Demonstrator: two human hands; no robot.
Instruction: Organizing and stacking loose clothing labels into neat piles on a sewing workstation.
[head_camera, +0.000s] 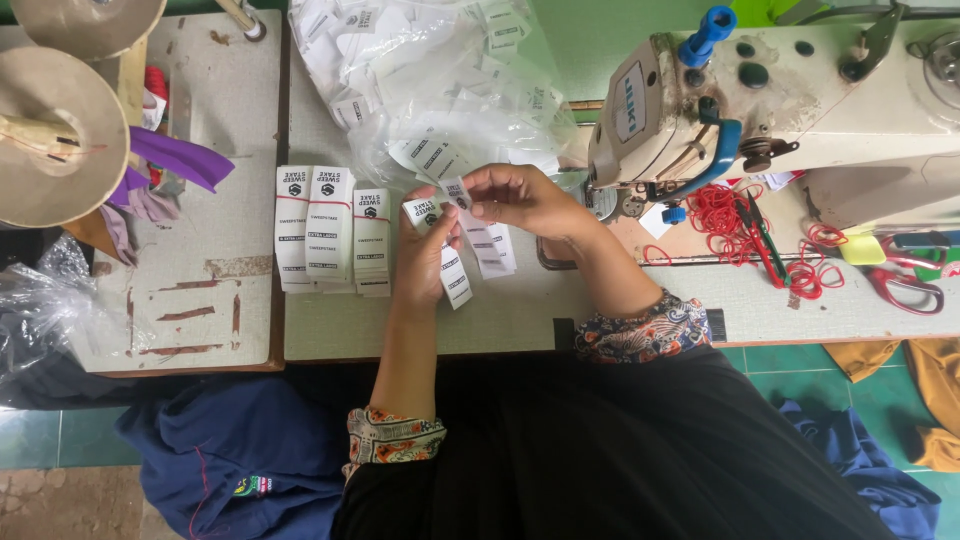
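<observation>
My left hand (422, 262) holds a small bundle of white printed garment labels (452, 272) above the grey table. My right hand (520, 198) pinches the top end of one white label strip (486, 240) at the same bundle, fingers closed on it. The two hands touch at the labels. Just left of my left hand lie three neat stacks of the same white labels (330, 228) side by side on the table. Beyond the hands lies a clear plastic bag full of loose labels (425, 75).
A cream sewing machine (790, 100) stands at the right with red rubber bands (735, 225) and red-handled scissors (905, 280) at its base. Thread cones (55, 135) and purple cloth (175, 160) sit at the far left. Blue fabric (235, 455) lies on the floor below.
</observation>
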